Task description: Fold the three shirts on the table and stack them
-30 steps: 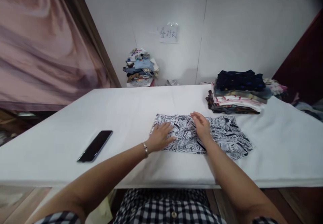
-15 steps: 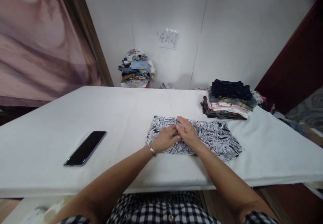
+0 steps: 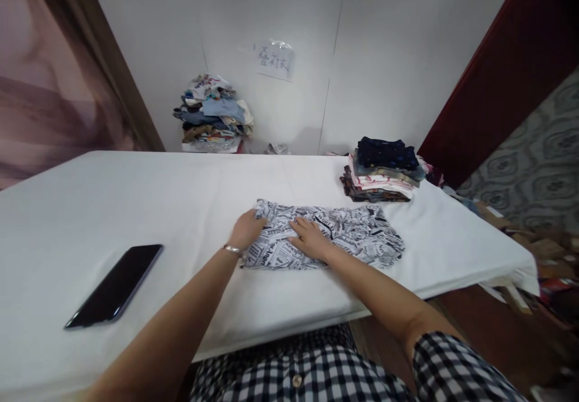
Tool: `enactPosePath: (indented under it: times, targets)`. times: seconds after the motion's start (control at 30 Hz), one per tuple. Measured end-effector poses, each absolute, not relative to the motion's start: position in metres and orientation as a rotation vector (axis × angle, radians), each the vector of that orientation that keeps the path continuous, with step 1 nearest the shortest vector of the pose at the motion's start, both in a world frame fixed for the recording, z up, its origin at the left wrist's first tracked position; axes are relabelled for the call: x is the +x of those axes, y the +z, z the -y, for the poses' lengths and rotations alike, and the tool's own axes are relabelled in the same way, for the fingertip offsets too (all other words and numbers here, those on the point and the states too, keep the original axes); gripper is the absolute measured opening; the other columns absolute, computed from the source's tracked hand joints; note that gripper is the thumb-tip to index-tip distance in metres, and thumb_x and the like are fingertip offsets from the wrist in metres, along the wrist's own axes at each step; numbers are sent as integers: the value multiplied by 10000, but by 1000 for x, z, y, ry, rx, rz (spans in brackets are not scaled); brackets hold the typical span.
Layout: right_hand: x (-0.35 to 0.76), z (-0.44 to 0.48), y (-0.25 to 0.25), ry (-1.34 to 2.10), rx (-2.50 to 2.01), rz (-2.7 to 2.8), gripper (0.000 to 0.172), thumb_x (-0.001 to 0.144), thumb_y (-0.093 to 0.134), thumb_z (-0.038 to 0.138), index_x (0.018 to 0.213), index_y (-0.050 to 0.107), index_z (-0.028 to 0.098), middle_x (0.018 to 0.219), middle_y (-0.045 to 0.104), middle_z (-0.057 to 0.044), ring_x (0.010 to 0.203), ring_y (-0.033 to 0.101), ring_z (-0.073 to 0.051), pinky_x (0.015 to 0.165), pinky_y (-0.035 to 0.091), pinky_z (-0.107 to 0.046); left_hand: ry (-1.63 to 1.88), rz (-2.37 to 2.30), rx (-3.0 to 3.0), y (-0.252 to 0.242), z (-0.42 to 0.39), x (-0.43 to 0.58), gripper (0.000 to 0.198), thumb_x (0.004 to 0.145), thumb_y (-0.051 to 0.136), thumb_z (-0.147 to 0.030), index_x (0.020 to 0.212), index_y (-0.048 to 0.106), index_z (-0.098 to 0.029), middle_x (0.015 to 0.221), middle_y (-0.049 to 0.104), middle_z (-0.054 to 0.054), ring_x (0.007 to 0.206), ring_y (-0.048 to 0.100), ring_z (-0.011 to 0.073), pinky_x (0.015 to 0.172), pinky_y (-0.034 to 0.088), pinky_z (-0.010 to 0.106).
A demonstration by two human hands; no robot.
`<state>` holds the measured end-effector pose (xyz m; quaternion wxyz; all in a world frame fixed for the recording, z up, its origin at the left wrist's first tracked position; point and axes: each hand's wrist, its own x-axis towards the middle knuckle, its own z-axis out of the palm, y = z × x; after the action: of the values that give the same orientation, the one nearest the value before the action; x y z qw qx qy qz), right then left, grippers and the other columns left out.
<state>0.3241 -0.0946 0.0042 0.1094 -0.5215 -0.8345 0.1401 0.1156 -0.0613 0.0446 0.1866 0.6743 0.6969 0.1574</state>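
A folded black-and-white newspaper-print shirt [image 3: 357,233] lies lengthwise on the white-covered table [image 3: 194,209]. At its left end, my left hand [image 3: 246,230], with a silver bracelet at the wrist, is closed on the edge of the cloth; some of its fingers are hidden. My right hand [image 3: 311,239] rests flat on the shirt left of its middle, fingers spread and pressing on the fabric.
A black phone [image 3: 115,285] lies at the table's left. Folded clothes [image 3: 382,172] form a stack behind the shirt to the right. A taller clothes pile [image 3: 215,115] stands against the wall, left of a handwritten sign [image 3: 275,61]. Boxes [image 3: 549,248] lie beyond the right edge.
My hands were together over the shirt; the left has moved out to its left edge and the right now lies flat on it. The view has turned right.
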Motion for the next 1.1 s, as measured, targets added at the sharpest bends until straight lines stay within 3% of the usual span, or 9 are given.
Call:
enactPosePath:
  times: [0.23, 0.43, 0.63, 0.73, 0.9, 1.1]
  targets:
    - [308, 105, 12, 363, -1352, 2552, 626, 944, 358, 544, 1478, 304, 221, 1570, 217, -110, 1451, 157, -272, 1153, 141, -506, 370, -2320, 1756, 34, 63, 4, 310, 786, 444, -411, 964, 581, -197, 1023, 684, 142, 972, 627, 325, 772, 480, 380]
    - [349, 88, 17, 205, -1641, 2393, 637, 951, 340, 538, 1487, 285, 198, 1586, 155, -105, 1466, 65, -270, 1163, 80, -499, 320, -2314, 1707, 3, 64, -32, 338, 798, 429, -463, 949, 573, -198, 1050, 668, 173, 1010, 617, 348, 810, 491, 408]
    - [367, 83, 8, 396, -1811, 2371, 626, 949, 350, 532, 1442, 384, 149, 1556, 240, -147, 1450, 147, -308, 1147, 106, -547, 318, -2310, 1700, 8, 67, -25, 349, 801, 439, -447, 961, 583, -172, 1091, 662, 195, 1011, 624, 339, 819, 474, 388]
    - [343, 85, 25, 374, -1644, 2178, 595, 936, 388, 517, 1420, 429, 172, 1549, 267, -127, 1450, 158, -295, 1156, 96, -539, 365, -2313, 1677, 12, 71, -21, 322, 792, 470, -414, 966, 591, -172, 1080, 671, 188, 1010, 623, 337, 815, 466, 388]
    - [262, 92, 49, 1033, -1104, 1893, 671, 857, 494, 613, 1443, 389, 302, 1539, 311, -24, 1424, 263, -236, 1153, 240, -417, 468, -2288, 1565, 18, 77, -16, 215, 744, 567, -336, 891, 611, -186, 1009, 692, 143, 999, 624, 306, 791, 458, 343]
    - [199, 102, 30, 1653, -1018, 1475, 825, 745, 679, 554, 1451, 368, 264, 1499, 386, -81, 1365, 379, -243, 1107, 323, -415, 587, -2241, 1507, 42, 79, -15, 170, 732, 617, -335, 795, 596, -179, 920, 693, 128, 916, 640, 274, 705, 462, 318]
